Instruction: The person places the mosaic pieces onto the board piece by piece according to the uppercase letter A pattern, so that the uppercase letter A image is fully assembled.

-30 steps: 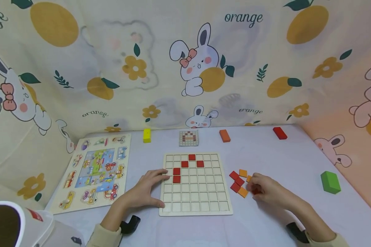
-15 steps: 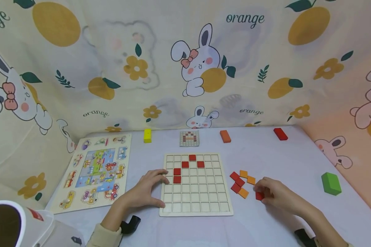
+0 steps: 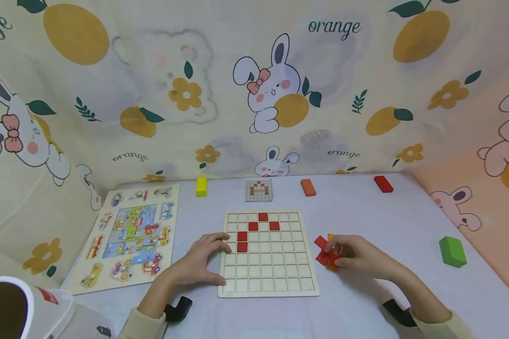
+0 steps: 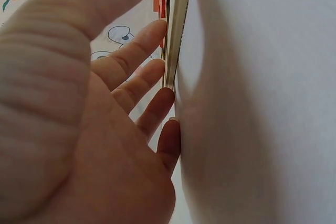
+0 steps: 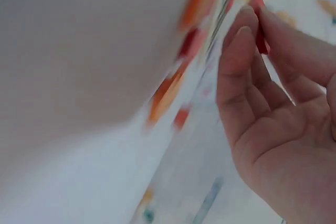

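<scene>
A pale square grid board lies on the table in front of the person. Several red square tiles sit in its upper cells. The left hand rests at the board's left edge, its fingers and thumb spread along the side; in the left wrist view its fingertips meet that edge. To the right of the board, the right hand pinches a red square tile between thumb and fingertips. That hand is over a small heap of loose red tiles and orange tiles, partly hiding them.
A small pattern card lies behind the board. Yellow, orange and red blocks stand along the back, a green block at right. A picture puzzle lies left, with a white container at front left.
The right hand has picked up a red tile from the right of the heap and carried it left over the other tiles. The left hand has stayed at the board.
</scene>
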### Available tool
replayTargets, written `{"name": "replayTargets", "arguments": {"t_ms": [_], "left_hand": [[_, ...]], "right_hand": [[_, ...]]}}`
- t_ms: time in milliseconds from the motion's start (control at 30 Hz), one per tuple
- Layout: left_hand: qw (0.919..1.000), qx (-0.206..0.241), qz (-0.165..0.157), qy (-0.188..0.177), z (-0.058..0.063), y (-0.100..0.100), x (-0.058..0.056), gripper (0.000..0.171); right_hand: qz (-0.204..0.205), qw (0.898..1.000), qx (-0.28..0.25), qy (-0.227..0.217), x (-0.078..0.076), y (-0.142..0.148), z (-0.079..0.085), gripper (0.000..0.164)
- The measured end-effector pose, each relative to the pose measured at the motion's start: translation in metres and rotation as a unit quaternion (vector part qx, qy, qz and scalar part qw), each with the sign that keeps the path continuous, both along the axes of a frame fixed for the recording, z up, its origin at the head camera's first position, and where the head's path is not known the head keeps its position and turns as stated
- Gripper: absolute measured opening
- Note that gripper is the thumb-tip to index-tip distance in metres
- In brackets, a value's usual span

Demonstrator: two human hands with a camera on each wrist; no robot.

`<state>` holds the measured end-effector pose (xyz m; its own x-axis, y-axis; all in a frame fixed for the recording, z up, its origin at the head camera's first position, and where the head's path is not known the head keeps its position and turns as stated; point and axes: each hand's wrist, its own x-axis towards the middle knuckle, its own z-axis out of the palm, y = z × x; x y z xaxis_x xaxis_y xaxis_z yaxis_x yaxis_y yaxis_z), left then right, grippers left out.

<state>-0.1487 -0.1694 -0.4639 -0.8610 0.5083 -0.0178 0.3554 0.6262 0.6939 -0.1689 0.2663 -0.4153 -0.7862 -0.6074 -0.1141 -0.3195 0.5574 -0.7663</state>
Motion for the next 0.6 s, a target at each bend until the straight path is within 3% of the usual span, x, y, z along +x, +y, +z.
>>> {"name": "replayTargets", "arguments": {"t_ms": [133,300,433,600], "left_hand": [[1.0,0.001,0.001,-0.002,0.0,0.0,0.001,0.063],[1.0,0.006,0.002,-0.002,-0.001,0.0,0.001,0.062],[1.0,0.009,0.0,-0.002,-0.001,0.0,0.001,0.062],[0.9999,0.01,-0.006,0.003,-0.001,-0.002,0.0,0.061]], "right_hand": [[0.037,0.999,-0.027,-0.012,-0.012,-0.051,0.005,0.015],[0.093,0.994,-0.046,-0.015,-0.03,-0.116,-0.002,0.017],[0.109,0.991,-0.066,-0.03,-0.042,-0.155,-0.011,0.018],[0.102,0.989,-0.087,-0.057,-0.044,-0.183,-0.014,0.016]]}}
